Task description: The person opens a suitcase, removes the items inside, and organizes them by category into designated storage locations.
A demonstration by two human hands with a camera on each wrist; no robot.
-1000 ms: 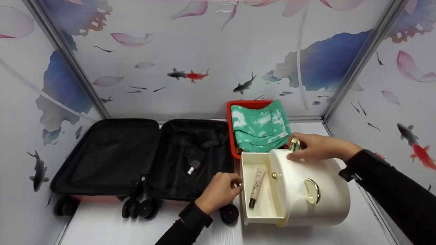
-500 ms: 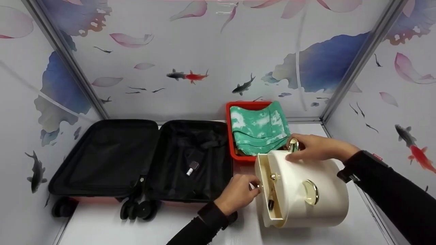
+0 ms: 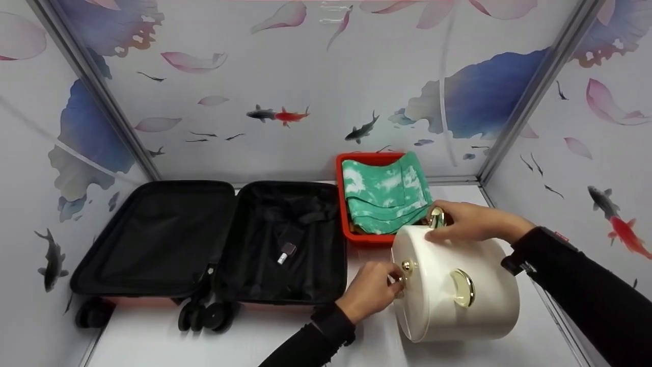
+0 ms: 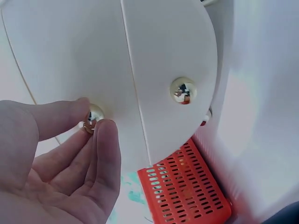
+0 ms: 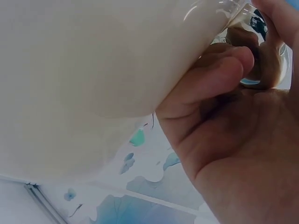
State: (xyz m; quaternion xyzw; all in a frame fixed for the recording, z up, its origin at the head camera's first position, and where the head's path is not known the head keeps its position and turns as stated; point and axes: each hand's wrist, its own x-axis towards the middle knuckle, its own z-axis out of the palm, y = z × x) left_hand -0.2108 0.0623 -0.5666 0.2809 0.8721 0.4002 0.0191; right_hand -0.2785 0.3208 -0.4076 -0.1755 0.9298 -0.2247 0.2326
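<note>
A cream storage box [image 3: 473, 285] with a rounded outline lies at the right, its drawer fronts facing left. My left hand [image 3: 372, 290] holds a small gold knob [image 4: 96, 114] between thumb and fingertips. That knob's drawer front [image 4: 88, 51] sits flush beside the neighbouring panel, divided from it by a thin seam. A second gold knob [image 4: 183, 90] is on that neighbouring panel. My right hand [image 3: 473, 221] grips the shiny gold handle [image 3: 437, 217] at the box's far side, fingers curled round it. The drawer's inside is hidden.
An open black-lined suitcase [image 3: 153, 244] lies at the left, a small tagged item [image 3: 286, 252] in its right half. Behind the box stands a red basket [image 3: 340, 204] with folded green-and-white cloth [image 3: 382, 188]. Printed walls [image 3: 305, 66] close off the back and sides.
The drawer with a cosmetic tube in it has slid rightward into the box, and the tube is now out of sight. My left hand moved right with the knob; my right hand stayed on the handle.
</note>
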